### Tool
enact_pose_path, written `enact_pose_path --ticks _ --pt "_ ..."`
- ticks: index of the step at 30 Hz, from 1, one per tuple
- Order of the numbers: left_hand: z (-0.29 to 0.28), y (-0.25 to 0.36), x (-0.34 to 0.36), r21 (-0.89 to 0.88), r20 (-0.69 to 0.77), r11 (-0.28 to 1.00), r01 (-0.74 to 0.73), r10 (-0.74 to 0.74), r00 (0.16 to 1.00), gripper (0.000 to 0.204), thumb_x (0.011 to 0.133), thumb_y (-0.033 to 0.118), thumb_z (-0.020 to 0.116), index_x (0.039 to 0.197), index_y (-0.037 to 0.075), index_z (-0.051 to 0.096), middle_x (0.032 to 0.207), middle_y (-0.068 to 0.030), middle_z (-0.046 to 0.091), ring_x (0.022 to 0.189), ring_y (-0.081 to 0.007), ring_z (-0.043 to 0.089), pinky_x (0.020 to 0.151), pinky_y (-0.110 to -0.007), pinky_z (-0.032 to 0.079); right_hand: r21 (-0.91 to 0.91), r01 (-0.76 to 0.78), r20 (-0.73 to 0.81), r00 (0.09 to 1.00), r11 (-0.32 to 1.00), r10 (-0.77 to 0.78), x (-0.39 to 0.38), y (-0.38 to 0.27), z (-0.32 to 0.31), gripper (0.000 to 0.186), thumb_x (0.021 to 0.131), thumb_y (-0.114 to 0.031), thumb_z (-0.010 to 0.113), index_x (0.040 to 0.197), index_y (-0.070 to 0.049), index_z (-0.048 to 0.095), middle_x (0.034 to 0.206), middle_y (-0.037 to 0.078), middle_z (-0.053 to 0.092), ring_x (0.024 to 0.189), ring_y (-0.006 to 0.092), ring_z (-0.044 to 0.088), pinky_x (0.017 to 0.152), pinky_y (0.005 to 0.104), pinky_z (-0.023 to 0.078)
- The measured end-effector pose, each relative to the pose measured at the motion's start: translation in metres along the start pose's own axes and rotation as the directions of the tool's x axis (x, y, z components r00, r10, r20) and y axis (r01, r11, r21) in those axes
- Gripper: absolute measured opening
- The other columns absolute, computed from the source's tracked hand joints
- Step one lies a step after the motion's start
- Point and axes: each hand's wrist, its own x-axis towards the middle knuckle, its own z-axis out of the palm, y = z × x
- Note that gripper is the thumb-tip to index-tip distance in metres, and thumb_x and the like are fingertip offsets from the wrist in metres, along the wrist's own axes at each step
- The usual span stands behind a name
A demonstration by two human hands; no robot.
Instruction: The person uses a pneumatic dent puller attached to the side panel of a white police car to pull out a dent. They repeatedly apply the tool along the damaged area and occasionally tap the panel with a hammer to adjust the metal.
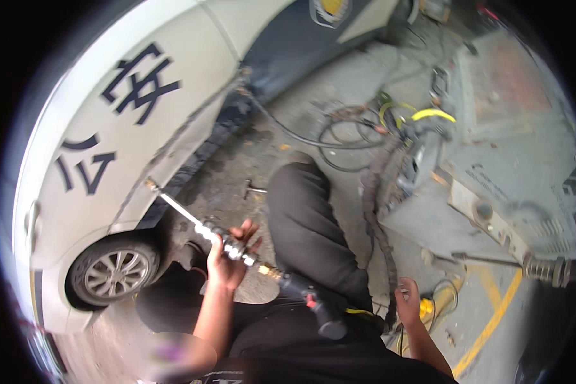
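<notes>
My left hand [227, 262] grips the metal shaft tool [185, 214], held slanted, with a black handle and red button [317, 307] at its lower right. The tool’s brass-coloured tip [149, 184] is at the creased lower panel of a white-and-dark car door [131, 160]; contact is unclear. My right hand [408, 301] is low at the right, fingers curled beside a dark sleeved hose [381, 237]; what they hold is unclear. My dark-clad knee [307, 217] is between the hands.
A car wheel [115, 272] is at the lower left. A small T-handled tool [255, 189] lies on the stained floor [208, 195]. Coiled cables [342, 144] lie ahead. A grey metal machine [505, 160] stands at the right, with a cylindrical fitting [547, 271] near yellow floor lines [486, 345].
</notes>
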Motion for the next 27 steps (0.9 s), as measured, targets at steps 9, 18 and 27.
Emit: enact_pose_path --ticks 9,18,27 --pt "0.042 -0.005 -0.039 0.014 0.227 0.997 -0.076 0.07 0.971 0.043 0.108 0.041 0.064 0.122 0.001 0.07 0.118 -0.0119 0.077 0.137 -0.0309 0.06 0.123 -0.052 0.039 0.104 0.702 0.421 0.611 0.704 -0.671 -0.026 -0.279 0.025 0.08 0.075 -0.022 0.092 0.146 -0.004 0.061 0.123 0.015 0.072 0.112 0.0355 0.069 0.1 0.0456 0.053" --pt "0.115 0.112 -0.031 -0.098 0.546 0.945 -0.311 0.313 0.777 0.114 0.094 0.068 0.072 0.172 0.007 0.017 0.145 -0.011 0.062 0.136 -0.0322 0.061 0.117 -0.055 0.046 0.639 0.24 0.375 0.732 0.731 -0.568 -0.072 -0.276 0.0 0.066 0.091 -0.015 0.085 0.147 0.009 0.059 0.119 0.02 0.077 0.106 0.0239 0.075 0.096 0.0363 0.058" --pt "0.127 0.162 0.057 0.01 0.265 0.999 0.052 -0.053 0.963 0.046 0.111 0.052 0.058 0.083 0.015 0.06 0.068 0.002 0.052 0.083 -0.0234 0.067 0.096 -0.046 0.052 0.564 0.254 0.356 0.784 0.786 -0.508 0.023 -0.362 -0.03 0.049 0.09 -0.019 0.089 0.129 0.0 0.067 0.124 0.01 0.073 0.116 0.0187 0.068 0.104 0.0359 0.052"
